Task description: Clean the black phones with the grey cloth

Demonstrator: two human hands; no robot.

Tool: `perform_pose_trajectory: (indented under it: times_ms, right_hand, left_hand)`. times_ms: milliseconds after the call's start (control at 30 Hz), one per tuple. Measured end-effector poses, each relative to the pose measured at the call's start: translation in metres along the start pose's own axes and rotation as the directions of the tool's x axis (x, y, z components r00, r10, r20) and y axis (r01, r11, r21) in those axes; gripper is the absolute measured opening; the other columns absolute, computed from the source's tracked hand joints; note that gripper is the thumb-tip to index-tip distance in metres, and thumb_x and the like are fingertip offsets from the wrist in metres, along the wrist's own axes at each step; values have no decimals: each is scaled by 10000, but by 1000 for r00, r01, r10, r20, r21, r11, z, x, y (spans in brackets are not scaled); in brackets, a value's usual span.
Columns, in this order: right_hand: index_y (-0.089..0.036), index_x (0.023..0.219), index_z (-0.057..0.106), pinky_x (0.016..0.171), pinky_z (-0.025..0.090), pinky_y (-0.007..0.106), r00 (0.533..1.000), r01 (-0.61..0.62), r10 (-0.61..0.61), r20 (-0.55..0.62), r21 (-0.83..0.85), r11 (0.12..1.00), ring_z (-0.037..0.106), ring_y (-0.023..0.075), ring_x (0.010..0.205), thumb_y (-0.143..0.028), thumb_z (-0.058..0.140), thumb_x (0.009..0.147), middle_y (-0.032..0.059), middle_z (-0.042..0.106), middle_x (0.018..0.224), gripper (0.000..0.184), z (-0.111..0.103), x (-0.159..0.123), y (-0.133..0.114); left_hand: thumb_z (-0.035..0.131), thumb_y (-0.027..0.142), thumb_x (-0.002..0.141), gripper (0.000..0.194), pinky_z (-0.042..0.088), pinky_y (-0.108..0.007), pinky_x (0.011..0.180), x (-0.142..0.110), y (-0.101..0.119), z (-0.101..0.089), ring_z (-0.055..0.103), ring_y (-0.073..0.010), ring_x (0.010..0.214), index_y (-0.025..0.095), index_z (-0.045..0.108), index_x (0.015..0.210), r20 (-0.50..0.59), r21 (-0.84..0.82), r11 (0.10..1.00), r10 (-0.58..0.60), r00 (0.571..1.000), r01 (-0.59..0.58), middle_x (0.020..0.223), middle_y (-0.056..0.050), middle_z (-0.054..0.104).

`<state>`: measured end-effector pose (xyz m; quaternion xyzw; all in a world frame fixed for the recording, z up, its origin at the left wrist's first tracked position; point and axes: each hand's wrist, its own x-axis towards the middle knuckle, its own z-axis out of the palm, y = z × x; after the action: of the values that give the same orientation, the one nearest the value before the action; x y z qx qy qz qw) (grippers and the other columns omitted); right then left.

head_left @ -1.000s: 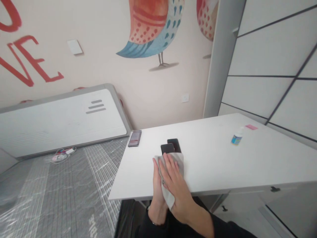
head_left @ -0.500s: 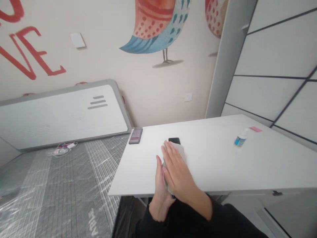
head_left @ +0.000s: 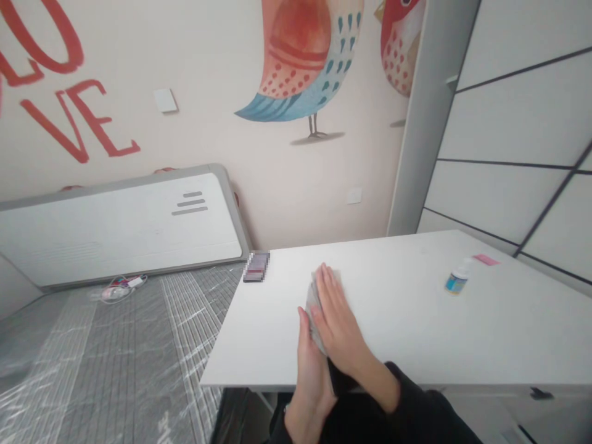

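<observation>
Near the front edge of the white table [head_left: 398, 333], my left hand [head_left: 311, 364] holds a dark, flat phone [head_left: 340, 377] from below and the side. Only the near end of the phone shows; the rest is covered. A light grey cloth [head_left: 314, 308] lies over it. My right hand [head_left: 337, 324] presses the cloth down with its fingers stretched close together. Some of the cloth sticks out past the fingertips and between the two hands.
A blurred-out flat item [head_left: 256, 266] lies at the table's far left corner. To the right stand a white bottle with a blue label [head_left: 457, 282] and, behind it, a pink slip [head_left: 486, 259]. A plastic-covered surface [head_left: 129, 345] is on the left, white cabinet panels [head_left: 504, 117] on the right.
My right hand and the cloth have slid along the phone. Its far end, which stuck out before, is now covered, and its near end shows. The view has tilted up slightly.
</observation>
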<state>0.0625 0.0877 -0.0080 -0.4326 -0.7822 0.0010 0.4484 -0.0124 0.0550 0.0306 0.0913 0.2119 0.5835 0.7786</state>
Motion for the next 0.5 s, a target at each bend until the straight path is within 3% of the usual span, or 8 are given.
perform_pose_trajectory:
  times_ms: [100, 233, 367, 500]
  right_hand:
    - [-168, 1671, -61, 1241, 350, 597, 989, 121, -121, 88, 3, 993, 175, 305, 1599, -273, 286, 1081, 134, 151, 1738, 693, -5, -4, -4]
    - [-110, 1667, -37, 1245, 311, 630, 999, 38, -38, -5, -56, 998, 138, 329, 1604, -283, 310, 1074, 189, 137, 1730, 709, -9, 2, -9]
    - [-120, 1674, 71, 1260, 326, 562, 959, 230, -223, 174, -20, 973, 179, 292, 1600, -317, 341, 1065, 137, 209, 1725, 694, -13, 14, -13]
    - [-62, 1645, 220, 1253, 316, 592, 993, 83, -75, 91, -86, 993, 175, 323, 1599, -328, 299, 1083, 190, 223, 1712, 627, -17, 18, -11]
  left_hand:
    - [322, 555, 1073, 607, 304, -371, 1274, 2, 9, 4, 496, -231, 1463, 170, 598, 1452, -96, -3, 997, 75, 993, -75, 1415, -114, 679]
    - [329, 614, 1055, 642, 344, -403, 1258, 6, 21, 7, 522, -256, 1445, 183, 614, 1437, 86, 11, 1000, -7, 996, 6, 1432, -105, 667]
    - [280, 631, 1056, 691, 378, -419, 1239, 9, 28, 8, 550, -255, 1421, 152, 623, 1418, 19, 44, 999, 9, 1000, -10, 1382, -123, 697]
    - [336, 573, 1067, 576, 390, -398, 1230, 14, 27, 10, 545, -245, 1425, 224, 616, 1430, 89, 52, 999, 1, 996, -5, 1435, -74, 667]
